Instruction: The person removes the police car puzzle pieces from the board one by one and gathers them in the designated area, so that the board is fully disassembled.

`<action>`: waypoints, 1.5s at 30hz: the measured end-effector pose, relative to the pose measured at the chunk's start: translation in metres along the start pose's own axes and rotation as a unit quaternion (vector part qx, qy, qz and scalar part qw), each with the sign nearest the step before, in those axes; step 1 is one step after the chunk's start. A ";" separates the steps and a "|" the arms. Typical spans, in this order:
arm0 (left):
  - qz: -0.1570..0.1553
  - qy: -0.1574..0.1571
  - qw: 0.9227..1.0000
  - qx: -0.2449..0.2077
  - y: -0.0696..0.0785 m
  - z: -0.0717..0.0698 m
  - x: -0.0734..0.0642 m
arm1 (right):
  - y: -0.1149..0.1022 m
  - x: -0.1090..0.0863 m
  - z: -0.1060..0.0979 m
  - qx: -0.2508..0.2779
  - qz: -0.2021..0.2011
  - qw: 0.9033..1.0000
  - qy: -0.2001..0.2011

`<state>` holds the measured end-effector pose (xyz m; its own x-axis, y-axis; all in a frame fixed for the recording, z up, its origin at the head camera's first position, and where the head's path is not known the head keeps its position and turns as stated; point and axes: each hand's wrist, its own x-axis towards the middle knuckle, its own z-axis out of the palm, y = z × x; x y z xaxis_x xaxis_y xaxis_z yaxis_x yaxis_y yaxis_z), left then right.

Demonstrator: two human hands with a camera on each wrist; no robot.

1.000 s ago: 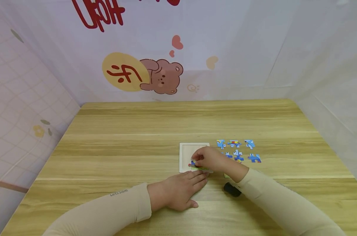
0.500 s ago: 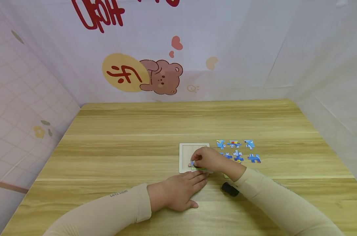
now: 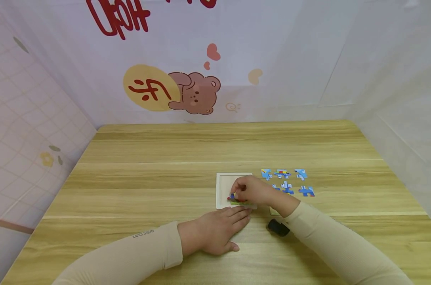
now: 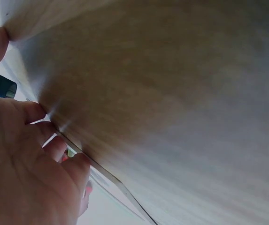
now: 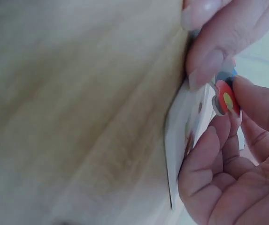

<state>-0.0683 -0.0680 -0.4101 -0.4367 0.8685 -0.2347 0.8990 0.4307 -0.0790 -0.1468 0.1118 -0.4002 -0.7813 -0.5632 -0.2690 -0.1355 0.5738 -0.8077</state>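
My left hand [image 3: 219, 230] lies flat on the table with its fingers straight, and their tips touch the near edge of a shallow pale puzzle tray [image 3: 218, 192]. Over the tray's near right part, my right hand [image 3: 254, 192] pinches a jigsaw piece between thumb and fingers. In the right wrist view this jigsaw piece [image 5: 227, 99] shows red with a yellow spot and stands tilted off the tray. Green-edged puzzle artwork [image 3: 237, 203] shows along the tray's near side, partly hidden by the right hand.
Right of the tray lie several loose blue jigsaw pieces [image 3: 282, 173], some partly covered by the right forearm. A green-edged piece [image 3: 274, 211] peeks out beside that wrist. A black object [image 3: 277, 227] sits by the right sleeve. White printed cloth [image 3: 290, 47] encloses the table's back and sides.
My right hand stays over the same part of the tray, shifting only slightly, and the pinched piece has changed its tilt. The left hand has stayed still.
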 end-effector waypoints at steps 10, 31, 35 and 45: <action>-0.004 0.000 1.000 0.000 0.001 -0.003 0.000 | 0.008 -0.006 -0.020 0.036 -0.023 0.999 0.008; -0.011 0.000 1.000 -0.025 0.001 -0.002 -0.001 | 0.041 -0.055 -0.079 0.045 0.008 0.999 0.023; -0.010 -0.001 1.000 -0.026 0.000 -0.001 -0.001 | 0.047 -0.063 -0.085 0.038 0.019 0.999 0.022; -0.010 -0.007 0.999 -0.033 0.000 -0.002 -0.001 | 0.063 -0.077 -0.091 0.059 0.025 0.998 -0.004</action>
<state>-0.0680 -0.0685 -0.4078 -0.4540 0.8558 -0.2479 0.8855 0.4643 -0.0190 -0.1506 0.2453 -0.3828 -0.7800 -0.5409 -0.3147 -0.0228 0.5272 -0.8494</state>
